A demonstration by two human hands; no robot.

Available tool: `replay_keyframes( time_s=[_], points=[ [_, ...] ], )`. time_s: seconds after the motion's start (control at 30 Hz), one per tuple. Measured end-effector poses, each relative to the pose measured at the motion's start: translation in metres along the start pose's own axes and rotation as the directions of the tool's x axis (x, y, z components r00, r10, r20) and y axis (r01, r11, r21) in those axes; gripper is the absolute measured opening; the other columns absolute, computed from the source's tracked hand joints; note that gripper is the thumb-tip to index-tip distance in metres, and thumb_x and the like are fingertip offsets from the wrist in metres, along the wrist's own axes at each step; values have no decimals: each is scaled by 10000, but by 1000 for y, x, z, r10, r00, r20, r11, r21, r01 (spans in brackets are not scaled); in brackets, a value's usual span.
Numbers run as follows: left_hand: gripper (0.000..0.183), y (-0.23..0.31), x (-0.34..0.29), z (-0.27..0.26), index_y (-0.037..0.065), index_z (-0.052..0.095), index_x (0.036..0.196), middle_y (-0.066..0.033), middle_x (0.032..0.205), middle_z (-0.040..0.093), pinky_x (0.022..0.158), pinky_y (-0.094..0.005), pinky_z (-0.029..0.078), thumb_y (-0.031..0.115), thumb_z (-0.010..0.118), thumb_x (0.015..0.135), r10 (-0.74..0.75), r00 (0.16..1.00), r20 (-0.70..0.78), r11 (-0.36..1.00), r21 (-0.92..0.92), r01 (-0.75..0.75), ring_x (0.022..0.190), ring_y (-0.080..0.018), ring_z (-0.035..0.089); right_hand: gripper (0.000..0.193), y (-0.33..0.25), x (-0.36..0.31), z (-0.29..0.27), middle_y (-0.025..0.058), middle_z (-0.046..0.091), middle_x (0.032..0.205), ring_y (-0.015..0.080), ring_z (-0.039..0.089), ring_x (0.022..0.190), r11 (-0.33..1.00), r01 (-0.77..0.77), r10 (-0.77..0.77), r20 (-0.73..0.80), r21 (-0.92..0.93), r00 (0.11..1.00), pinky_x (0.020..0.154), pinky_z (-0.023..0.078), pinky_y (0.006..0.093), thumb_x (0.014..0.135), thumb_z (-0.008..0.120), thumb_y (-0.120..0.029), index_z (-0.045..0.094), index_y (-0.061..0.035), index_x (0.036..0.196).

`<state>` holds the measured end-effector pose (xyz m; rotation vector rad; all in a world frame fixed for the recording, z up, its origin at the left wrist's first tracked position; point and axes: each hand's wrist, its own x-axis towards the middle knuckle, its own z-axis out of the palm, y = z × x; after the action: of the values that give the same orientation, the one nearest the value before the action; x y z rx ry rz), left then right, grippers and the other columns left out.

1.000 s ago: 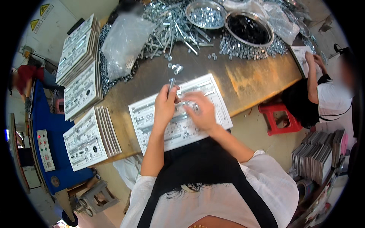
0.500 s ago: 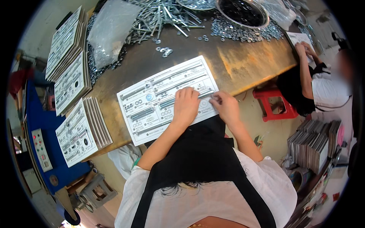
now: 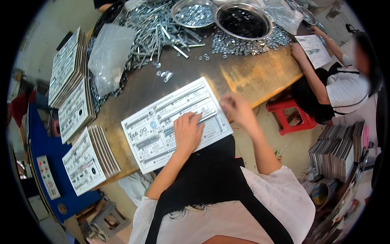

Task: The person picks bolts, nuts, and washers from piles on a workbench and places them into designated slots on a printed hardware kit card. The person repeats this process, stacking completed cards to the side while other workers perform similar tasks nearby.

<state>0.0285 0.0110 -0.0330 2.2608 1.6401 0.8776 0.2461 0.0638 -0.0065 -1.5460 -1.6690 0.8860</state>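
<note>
Plainly, the left hand (image 3: 187,136) rests on a white, finely printed card (image 3: 164,141).

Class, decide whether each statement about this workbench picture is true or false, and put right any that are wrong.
1. The left hand is over the white board. True.
2. The right hand lies flat in the middle of the board. False: it is blurred, by the board's right edge.
3. Stacks of boards stand to the left of the white board. True.
4. The red stool is on the person's left. False: it is on the right.
5. The bowl of black parts is right of the bowl of shiny parts. True.
</note>
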Motion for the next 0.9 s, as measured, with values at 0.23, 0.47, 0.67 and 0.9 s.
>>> replay_keyframes(
  time_s=[0.23, 0.47, 0.67, 0.9],
  points=[
    [203, 4, 21, -19, 106, 710, 1051, -89, 1044, 614, 893, -404, 400, 89, 700, 850, 57, 995, -77, 996, -65, -62, 1003, -285, 567, 205, 48, 248, -104, 191, 714, 1031, 367, 686, 953, 921, 153, -319, -467, -359, 825, 841, 545, 436, 901, 661, -198, 760, -108, 1057],
    [168, -19, 1, -53, 92, 714, 1013, -108, 1027, 617, 891, -410, 411, 49, 679, 855, -4, 980, -197, 1000, 1, 5, 1006, -297, 567, 201, 69, 334, -111, 122, 760, 910, 309, 732, 881, 930, -238, 139, -334, -278, 932, 817, 577, 417, 764, 834, -348, 814, -183, 877],
    [164, -52, -32, -65, 78, 710, 997, -92, 999, 625, 874, -407, 410, 32, 690, 841, -161, 969, -190, 986, 14, 166, 967, -291, 580, 193, 58, 317, -112, 67, 750, 760, 193, 726, 710, 945, -210, 102, -383, -252, 918, 702, 553, 328, 805, 801, -277, 810, -124, 922],
    [146, -44, -19, -74, 67, 708, 991, -100, 977, 625, 842, -382, 421, 17, 670, 860, -175, 966, -189, 983, -80, 163, 942, -292, 583, 196, -36, 206, -84, 56, 735, 758, 76, 658, 676, 958, 211, -109, -433, 195, 895, 623, 492, 231, 866, 763, -180, 780, -25, 983]
  ],
)
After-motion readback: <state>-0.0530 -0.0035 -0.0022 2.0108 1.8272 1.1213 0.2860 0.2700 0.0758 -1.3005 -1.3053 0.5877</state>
